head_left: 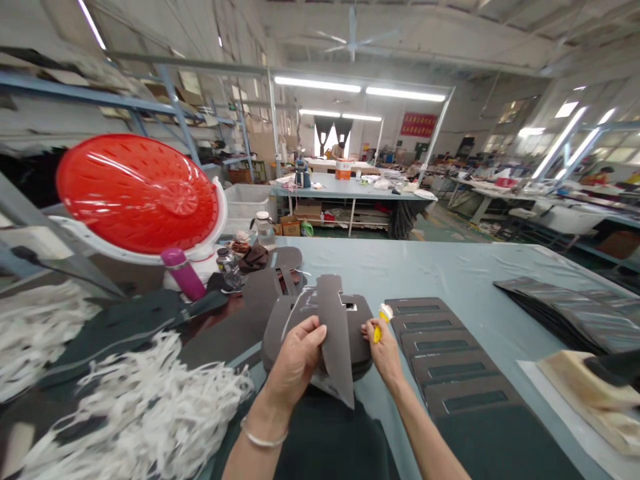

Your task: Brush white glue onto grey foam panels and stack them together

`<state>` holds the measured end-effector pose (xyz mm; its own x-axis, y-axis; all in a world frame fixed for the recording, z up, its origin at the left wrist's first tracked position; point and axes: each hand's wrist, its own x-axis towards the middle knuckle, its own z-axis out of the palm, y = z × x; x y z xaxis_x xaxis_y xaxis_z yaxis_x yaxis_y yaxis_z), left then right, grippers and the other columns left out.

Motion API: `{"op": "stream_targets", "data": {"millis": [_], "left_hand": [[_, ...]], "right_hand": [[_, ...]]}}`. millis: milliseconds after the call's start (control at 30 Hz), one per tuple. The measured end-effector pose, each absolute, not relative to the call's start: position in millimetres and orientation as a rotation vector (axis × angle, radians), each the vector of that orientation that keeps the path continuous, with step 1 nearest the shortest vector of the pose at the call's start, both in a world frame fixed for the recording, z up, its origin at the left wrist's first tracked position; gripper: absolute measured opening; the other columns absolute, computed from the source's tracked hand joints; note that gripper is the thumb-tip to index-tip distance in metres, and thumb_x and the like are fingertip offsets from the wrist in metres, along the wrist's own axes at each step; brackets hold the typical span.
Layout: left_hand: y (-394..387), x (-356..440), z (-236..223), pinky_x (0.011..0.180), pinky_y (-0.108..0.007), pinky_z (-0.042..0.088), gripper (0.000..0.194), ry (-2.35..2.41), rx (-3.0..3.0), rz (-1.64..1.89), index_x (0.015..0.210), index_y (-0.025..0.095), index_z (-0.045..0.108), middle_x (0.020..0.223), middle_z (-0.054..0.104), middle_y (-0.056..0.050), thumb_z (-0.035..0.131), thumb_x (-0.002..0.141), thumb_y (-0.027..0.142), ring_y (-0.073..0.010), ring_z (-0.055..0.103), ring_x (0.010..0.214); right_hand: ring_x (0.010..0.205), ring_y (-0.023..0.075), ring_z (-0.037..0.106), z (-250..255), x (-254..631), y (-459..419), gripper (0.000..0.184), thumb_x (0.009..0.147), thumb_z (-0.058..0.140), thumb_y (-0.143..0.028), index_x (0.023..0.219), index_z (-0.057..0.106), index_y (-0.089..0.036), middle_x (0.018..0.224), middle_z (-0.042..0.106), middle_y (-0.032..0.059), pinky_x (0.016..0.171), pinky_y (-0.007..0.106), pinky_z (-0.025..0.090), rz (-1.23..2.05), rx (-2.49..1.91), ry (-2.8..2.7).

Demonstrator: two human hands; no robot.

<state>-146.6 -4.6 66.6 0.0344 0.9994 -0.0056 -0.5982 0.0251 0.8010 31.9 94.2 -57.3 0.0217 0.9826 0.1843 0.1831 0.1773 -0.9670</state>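
My left hand (299,357) is closed around a long dark grey cut piece (336,333) that stands on edge over a stack of similar dark pieces (280,320). My right hand (384,347) pinches a small yellow tool (383,319) beside that piece. Both hands hover just above the pale blue table (425,273), close to my body.
A row of overlapped dark panels with slots (440,353) lies to the right, with another dark stack (570,310) farther right. White shredded strips (135,393) pile at the left. A red fan (137,193), a magenta bottle (184,272) and jars stand behind.
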Motion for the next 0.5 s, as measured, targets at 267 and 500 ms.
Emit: {"op": "stream_targets", "data": {"millis": [267,500], "left_hand": [[-77,-96,88,0.066,-0.028,0.056,0.033,0.621,0.624,1.446,0.1,0.017,0.064,0.084,0.071,-0.004,0.065,0.071,0.032,-0.0186,0.067,0.07],[-87,-17,36,0.066,-0.031,0.055,0.037,0.782,0.426,1.375,0.103,0.021,0.063,0.085,0.071,-0.002,0.067,0.068,0.032,-0.0198,0.066,0.072]], "right_hand": [[0.075,0.0145,0.062,-28,77,51,0.04,0.076,0.054,-0.058,0.095,0.047,-0.023,0.098,0.064,0.0032,0.063,0.026,0.05,1.311,-1.042,-1.048],[0.073,0.0147,0.058,-65,220,-3,0.035,0.071,0.061,-0.045,0.094,0.048,-0.022,0.084,0.061,-0.0004,0.066,0.026,0.046,1.176,-1.177,-1.019]]}}
